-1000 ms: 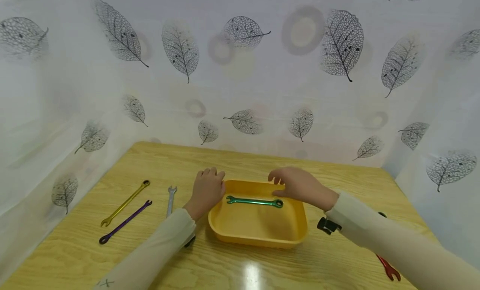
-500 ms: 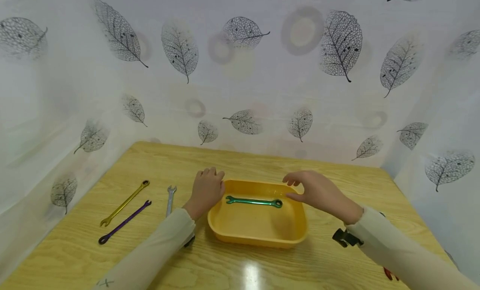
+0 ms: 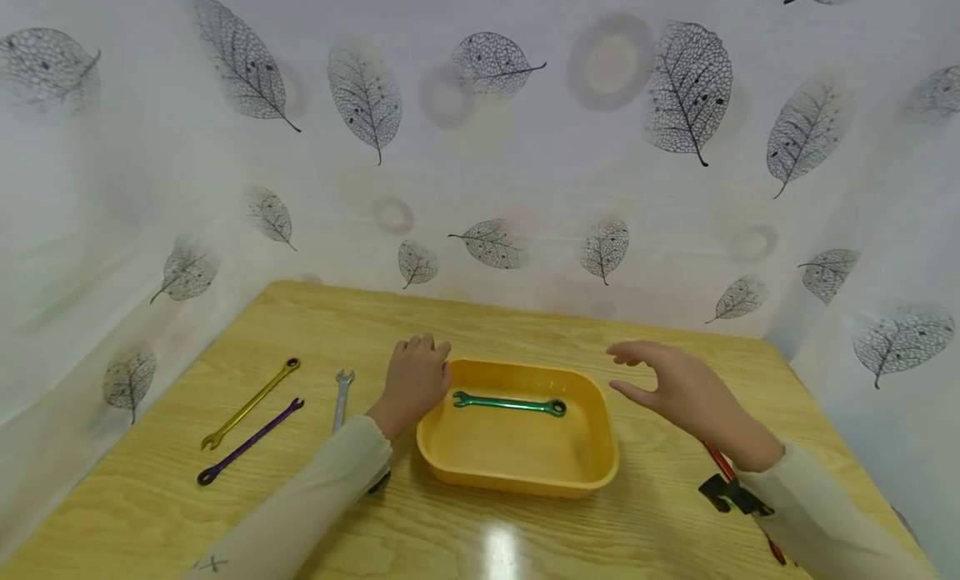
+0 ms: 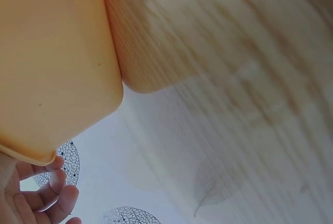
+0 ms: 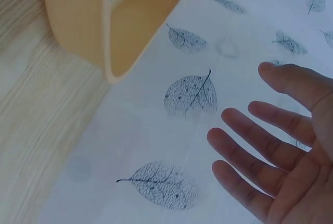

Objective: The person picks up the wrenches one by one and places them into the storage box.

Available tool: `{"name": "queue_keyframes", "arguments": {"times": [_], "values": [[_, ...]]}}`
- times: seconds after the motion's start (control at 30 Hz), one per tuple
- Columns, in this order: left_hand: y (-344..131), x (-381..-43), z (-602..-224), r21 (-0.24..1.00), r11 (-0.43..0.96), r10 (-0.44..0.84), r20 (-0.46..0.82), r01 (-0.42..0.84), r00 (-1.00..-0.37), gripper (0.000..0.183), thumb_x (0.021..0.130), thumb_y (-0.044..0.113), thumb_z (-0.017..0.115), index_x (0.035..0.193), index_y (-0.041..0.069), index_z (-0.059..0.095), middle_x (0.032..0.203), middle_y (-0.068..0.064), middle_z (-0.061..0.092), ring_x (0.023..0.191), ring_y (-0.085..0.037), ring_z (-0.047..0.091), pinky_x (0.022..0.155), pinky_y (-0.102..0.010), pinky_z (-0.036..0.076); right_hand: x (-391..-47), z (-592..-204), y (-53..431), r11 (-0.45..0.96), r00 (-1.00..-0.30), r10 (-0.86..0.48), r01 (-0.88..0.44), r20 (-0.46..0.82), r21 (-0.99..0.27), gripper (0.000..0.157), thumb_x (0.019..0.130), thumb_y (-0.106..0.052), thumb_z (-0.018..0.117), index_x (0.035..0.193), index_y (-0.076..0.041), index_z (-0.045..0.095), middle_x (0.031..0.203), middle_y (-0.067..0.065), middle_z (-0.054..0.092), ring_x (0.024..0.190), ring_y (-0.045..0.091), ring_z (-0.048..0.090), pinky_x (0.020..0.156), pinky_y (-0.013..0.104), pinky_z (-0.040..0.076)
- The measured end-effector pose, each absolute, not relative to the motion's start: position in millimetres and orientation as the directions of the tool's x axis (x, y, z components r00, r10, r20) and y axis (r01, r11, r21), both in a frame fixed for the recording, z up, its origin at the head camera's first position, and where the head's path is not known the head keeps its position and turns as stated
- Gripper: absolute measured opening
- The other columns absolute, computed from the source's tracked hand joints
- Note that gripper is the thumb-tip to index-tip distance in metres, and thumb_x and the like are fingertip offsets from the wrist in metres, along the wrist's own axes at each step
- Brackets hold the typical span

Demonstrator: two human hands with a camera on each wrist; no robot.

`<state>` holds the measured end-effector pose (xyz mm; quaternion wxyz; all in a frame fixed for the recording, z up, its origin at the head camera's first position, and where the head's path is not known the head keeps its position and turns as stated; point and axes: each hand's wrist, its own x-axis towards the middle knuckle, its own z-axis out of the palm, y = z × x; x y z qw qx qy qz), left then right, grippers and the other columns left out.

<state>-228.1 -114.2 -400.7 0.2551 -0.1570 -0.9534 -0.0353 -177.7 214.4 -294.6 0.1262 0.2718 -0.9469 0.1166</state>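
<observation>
A yellow plastic tray [image 3: 517, 485] sits on the table with a green combination wrench [image 3: 510, 404] lying inside it. At the tray's far left corner my left hand [image 3: 416, 376] grips the rim. In the left wrist view, curled fingers of the left hand [image 4: 44, 195] show beside the rim corner; the thumb is hidden. To the right of the tray, my right hand [image 3: 686, 392] hovers with nothing in it. The right wrist view has this right hand [image 5: 281, 151] with its fingers spread and apart from the tray. Under the right forearm lies a red wrench [image 3: 718, 458], partly hidden.
Left of the tray lie a yellow wrench [image 3: 251, 403], a purple wrench [image 3: 251, 442] and a silver wrench [image 3: 342, 401], whose lower end the left sleeve covers. A leaf-patterned white curtain [image 3: 495, 172] hangs behind the wooden table [image 3: 352, 313] and along its sides.
My right hand has moved rightward from above the tray's far right part to outside the tray. My left hand, the tray and the green wrench have stayed in place.
</observation>
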Motion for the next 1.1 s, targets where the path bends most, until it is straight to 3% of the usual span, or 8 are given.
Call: {"name": "queue_keyframes", "arguments": {"times": [0.27,0.53,0.77,1.1], "values": [[-114,-228,-401,-0.011,0.944,0.288,0.512,0.329,-0.809,0.01,0.083,0.018,0.063,0.088,0.009,0.065,0.078,-0.007,0.058,0.072,-0.023,0.056,0.073,-0.041,0.048,-169,-297,238,0.852,-0.858,-0.406,-0.48,0.315,-0.21,0.039,0.083,-0.019,0.07,0.119,-0.007,0.061,0.108,0.01,0.069,0.093,0.029,0.064,0.078,0.048,0.05],[-113,-226,-398,0.003,0.942,0.285,0.517,0.335,-0.807,0.011,0.083,0.017,0.063,0.089,0.008,0.065,0.079,-0.009,0.059,0.073,-0.024,0.057,0.074,-0.042,0.048,-164,-306,267,0.868,-0.861,-0.361,-0.451,0.358,-0.209,0.041,0.081,-0.018,0.072,0.118,-0.005,0.061,0.105,0.012,0.069,0.09,0.032,0.064,0.071,0.047,0.05],[-113,-227,-398,0.005,0.946,0.278,0.496,0.323,-0.822,0.012,0.084,0.017,0.063,0.09,0.008,0.065,0.08,-0.009,0.059,0.074,-0.024,0.057,0.075,-0.042,0.048,-158,-316,283,0.877,-0.87,-0.333,-0.428,0.364,-0.219,0.038,0.08,-0.015,0.072,0.114,-0.002,0.062,0.102,0.014,0.069,0.087,0.031,0.065,0.075,0.048,0.051],[-113,-227,-397,0.007,0.945,0.279,0.503,0.327,-0.818,0.01,0.083,0.017,0.064,0.088,0.008,0.064,0.078,-0.009,0.058,0.072,-0.024,0.057,0.074,-0.042,0.048,-155,-328,298,0.895,-0.904,-0.27,-0.363,0.332,-0.259,0.04,0.083,-0.022,0.069,0.115,0.001,0.061,0.101,0.018,0.068,0.086,0.035,0.064,0.073,0.049,0.051]]}}
